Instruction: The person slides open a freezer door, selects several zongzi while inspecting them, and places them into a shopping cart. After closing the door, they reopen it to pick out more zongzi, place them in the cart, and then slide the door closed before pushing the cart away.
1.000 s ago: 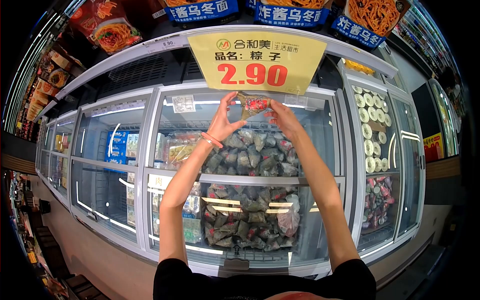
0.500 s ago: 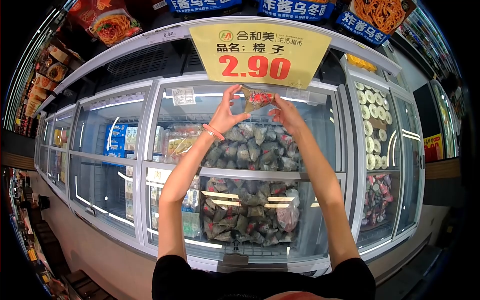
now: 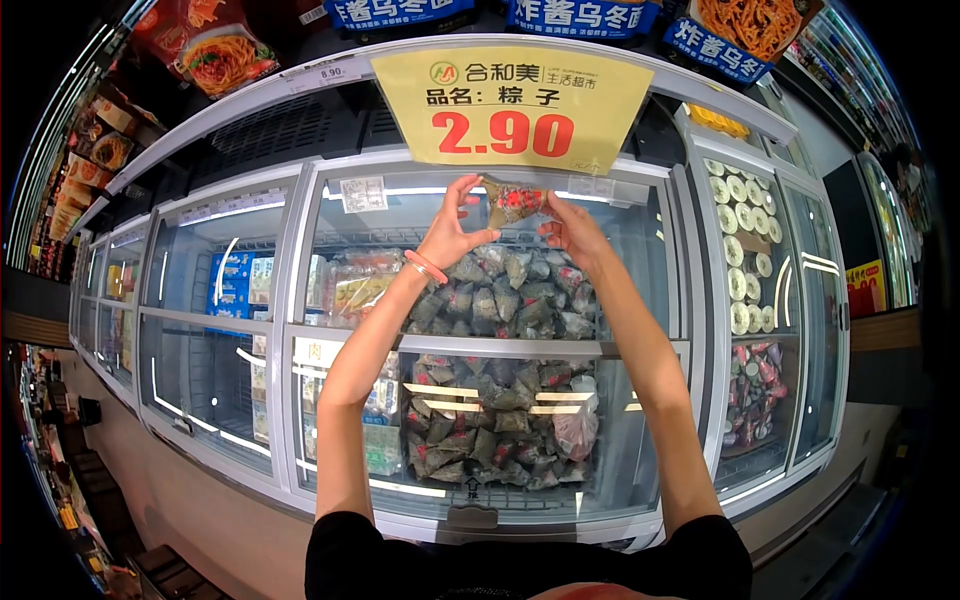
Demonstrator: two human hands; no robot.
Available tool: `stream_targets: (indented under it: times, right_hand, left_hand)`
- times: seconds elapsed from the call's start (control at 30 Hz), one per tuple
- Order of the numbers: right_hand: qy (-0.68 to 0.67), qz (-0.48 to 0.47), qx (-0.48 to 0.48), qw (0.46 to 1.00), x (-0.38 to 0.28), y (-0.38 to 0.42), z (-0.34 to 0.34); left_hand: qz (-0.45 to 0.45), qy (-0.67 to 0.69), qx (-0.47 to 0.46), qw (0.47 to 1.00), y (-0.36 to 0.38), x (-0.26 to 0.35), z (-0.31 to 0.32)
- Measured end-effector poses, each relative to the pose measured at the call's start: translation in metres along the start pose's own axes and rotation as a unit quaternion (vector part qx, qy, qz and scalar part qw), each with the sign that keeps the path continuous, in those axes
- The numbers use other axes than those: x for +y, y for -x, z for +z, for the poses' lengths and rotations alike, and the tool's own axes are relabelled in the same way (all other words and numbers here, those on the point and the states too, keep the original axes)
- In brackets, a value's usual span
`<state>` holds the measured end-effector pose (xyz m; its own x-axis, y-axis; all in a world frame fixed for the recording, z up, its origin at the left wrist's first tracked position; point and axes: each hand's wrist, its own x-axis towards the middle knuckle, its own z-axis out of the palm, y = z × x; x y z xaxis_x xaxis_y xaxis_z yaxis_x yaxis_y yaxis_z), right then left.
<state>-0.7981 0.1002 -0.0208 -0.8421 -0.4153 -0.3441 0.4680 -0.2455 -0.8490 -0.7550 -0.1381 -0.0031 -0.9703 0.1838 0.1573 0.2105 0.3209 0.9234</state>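
A wrapped zongzi [image 3: 513, 203] with red print on its clear film is held up between both hands, under the yellow price sign [image 3: 520, 105]. My left hand [image 3: 455, 222] has its fingertips at the top left corner and its thumb at the lower left. The right corner is pinched by my right hand [image 3: 572, 228], its other fingers curled. Below the hands, many more zongzi [image 3: 500, 290] lie piled inside the glass-topped freezer [image 3: 520, 347], with a second pile [image 3: 480, 425] under the nearer pane.
Several noodle packs [image 3: 585, 20] line the shelf above the sign. Packaged boxes [image 3: 232, 280] lie in the freezer's left section. On the right, round white-lidded tubs [image 3: 745, 220] sit behind glass. A dark door handle [image 3: 471, 517] is on the near frame.
The zongzi has turned slightly, so its red print faces me more fully. Both hands keep nearly the same place and hold. The view has shifted a little.
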Motion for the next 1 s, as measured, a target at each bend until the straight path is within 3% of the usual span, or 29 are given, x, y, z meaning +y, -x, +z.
stream_targets:
  times: [0.27, 0.5, 0.67, 0.83, 1.0]
  right_hand:
    - [-0.028, -0.001, -0.003, 1.0, 0.004, 0.031, 0.006]
    - [-0.045, 0.032, 0.004, 0.998, -0.005, 0.07, 0.025]
    - [-0.066, 0.044, 0.022, 0.997, -0.012, 0.068, 0.02]
    - [-0.056, 0.063, 0.04, 0.996, -0.021, 0.052, 0.007]
    - [-0.032, 0.053, 0.047, 0.997, -0.021, 0.077, 0.016]
  left_hand:
    - [0.032, 0.061, 0.002, 0.998, 0.025, 0.019, 0.004]
    - [-0.006, 0.208, -0.003, 0.978, 0.05, 0.042, 0.004]
    - [-0.029, 0.201, -0.02, 0.979, 0.032, 0.044, 0.007]
    - [-0.056, 0.285, -0.009, 0.957, 0.015, 0.031, 0.02]
    - [-0.033, 0.28, 0.023, 0.959, 0.046, 0.053, 0.027]
